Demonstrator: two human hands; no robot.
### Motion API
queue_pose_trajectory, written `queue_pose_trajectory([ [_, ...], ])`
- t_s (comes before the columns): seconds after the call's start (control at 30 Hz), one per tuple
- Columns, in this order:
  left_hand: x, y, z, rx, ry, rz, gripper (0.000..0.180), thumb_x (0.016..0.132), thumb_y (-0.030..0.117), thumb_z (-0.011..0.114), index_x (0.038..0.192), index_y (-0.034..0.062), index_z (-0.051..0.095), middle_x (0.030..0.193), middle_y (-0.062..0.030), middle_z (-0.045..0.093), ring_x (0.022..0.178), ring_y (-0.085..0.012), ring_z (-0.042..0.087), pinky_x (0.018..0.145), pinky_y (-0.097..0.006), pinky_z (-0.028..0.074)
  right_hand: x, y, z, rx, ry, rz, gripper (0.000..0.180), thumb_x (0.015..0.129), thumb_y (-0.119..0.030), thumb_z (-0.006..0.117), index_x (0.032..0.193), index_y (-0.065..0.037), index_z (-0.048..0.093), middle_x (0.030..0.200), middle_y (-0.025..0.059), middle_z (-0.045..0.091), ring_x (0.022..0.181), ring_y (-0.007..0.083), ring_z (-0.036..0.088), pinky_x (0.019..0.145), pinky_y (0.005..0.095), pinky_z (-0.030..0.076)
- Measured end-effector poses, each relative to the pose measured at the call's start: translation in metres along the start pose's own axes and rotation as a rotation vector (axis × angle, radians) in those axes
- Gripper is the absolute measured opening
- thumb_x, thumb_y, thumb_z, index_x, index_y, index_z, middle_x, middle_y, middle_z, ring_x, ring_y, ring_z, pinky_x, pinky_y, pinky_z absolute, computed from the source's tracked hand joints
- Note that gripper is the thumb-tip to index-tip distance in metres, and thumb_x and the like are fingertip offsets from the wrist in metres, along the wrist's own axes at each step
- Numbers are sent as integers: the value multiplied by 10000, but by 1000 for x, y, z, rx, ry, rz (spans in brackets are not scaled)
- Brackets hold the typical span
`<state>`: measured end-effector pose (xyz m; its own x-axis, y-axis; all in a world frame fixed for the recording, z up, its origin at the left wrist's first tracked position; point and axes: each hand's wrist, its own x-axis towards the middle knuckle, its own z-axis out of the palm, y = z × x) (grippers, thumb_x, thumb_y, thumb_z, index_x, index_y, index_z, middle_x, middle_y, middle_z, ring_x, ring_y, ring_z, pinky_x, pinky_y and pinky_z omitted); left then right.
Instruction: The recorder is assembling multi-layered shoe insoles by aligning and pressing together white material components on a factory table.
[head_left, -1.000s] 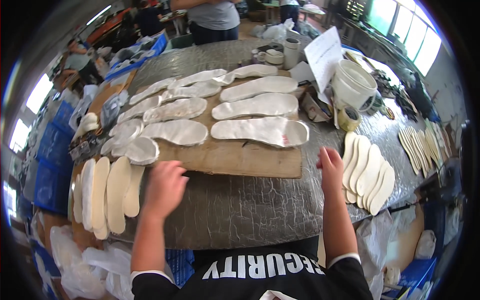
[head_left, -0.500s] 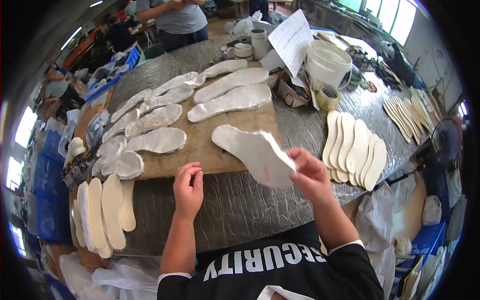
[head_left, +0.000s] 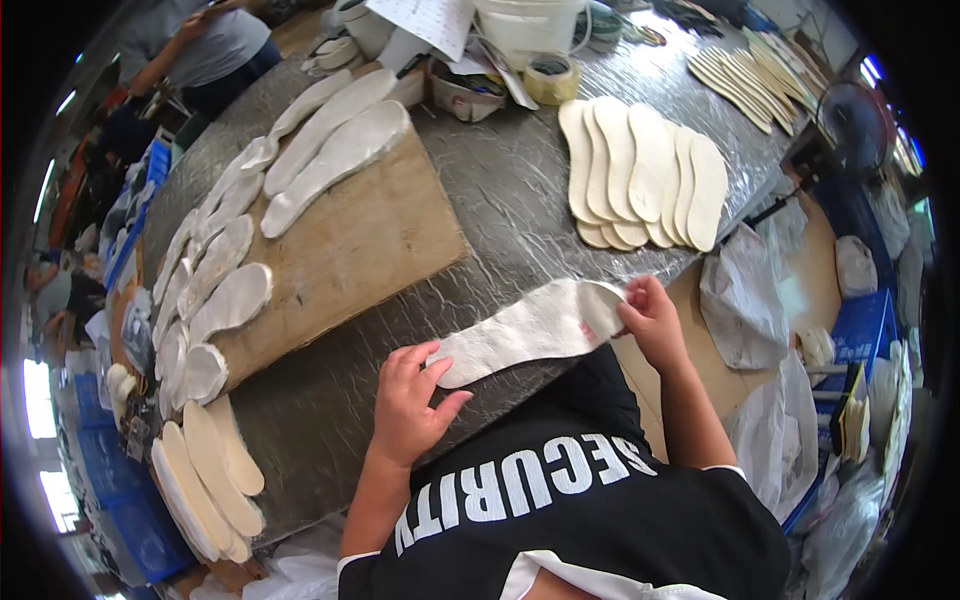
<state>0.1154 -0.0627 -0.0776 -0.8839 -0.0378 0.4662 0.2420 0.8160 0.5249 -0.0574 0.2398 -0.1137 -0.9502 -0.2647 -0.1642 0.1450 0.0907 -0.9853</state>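
A white, fluffy-surfaced insole [head_left: 525, 330] lies low over the near edge of the table, its wide toe end at the right. My right hand [head_left: 652, 318] pinches that toe end, which is curled up slightly and shows a faint reddish mark. At the narrow heel end, my left hand [head_left: 412, 395] rests its fingertips on the edge, thumb spread away. To the left, several white fleecy insoles [head_left: 335, 165] lie over a brown board [head_left: 370, 250]. Fanned cream insoles [head_left: 645, 165] are stacked beyond my right hand.
More cream insoles [head_left: 215, 470] lie at the table's left corner. A white bucket [head_left: 525, 30], a tape roll [head_left: 552, 75] and a small container [head_left: 465, 95] stand at the back. Thin insoles [head_left: 745, 85] lie far right. Plastic bags [head_left: 745, 290] hang beside the table. Another person [head_left: 200, 50] stands across it.
The view has turned to the right. My right hand has brought the insole nearer and lower, levelling it. My left hand has come to its heel end and touches it.
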Motion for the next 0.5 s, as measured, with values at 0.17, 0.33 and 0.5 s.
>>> queue_pose_trajectory([
  [0.17, -18, -16, 16, 94, -141, -115, 340, 672, 54, 777, 962, 15, 605, 1198, -154, 592, 1071, -354, 550, 907, -431, 464, 4, -8, 35, 122, -12, -52, 218, 914, 17, 578, 1097, -66, 493, 957, 44, 514, 679, 78, 580, 539, 241, 530],
  [0.33, -41, -17, -6, 104, -144, -291, 288, 673, 0, 730, 919, 14, 583, 1188, -154, 581, 1061, -347, 546, 914, -416, 459, 16, -9, 49, -31, -227, -57, 74, 911, -15, 596, 977, -39, 619, 970, 59, 551, 730, 137, 620, 590, 267, 526],
  [0.5, -48, -5, -19, 175, -68, -364, 256, 682, 4, 727, 914, 34, 623, 1219, -144, 567, 1115, -338, 510, 944, -414, 437, 13, -24, 55, -565, -190, -379, 165, 853, -96, 679, 1013, -63, 659, 1027, 154, 582, 865, 322, 619, 768, 390, 511],
])
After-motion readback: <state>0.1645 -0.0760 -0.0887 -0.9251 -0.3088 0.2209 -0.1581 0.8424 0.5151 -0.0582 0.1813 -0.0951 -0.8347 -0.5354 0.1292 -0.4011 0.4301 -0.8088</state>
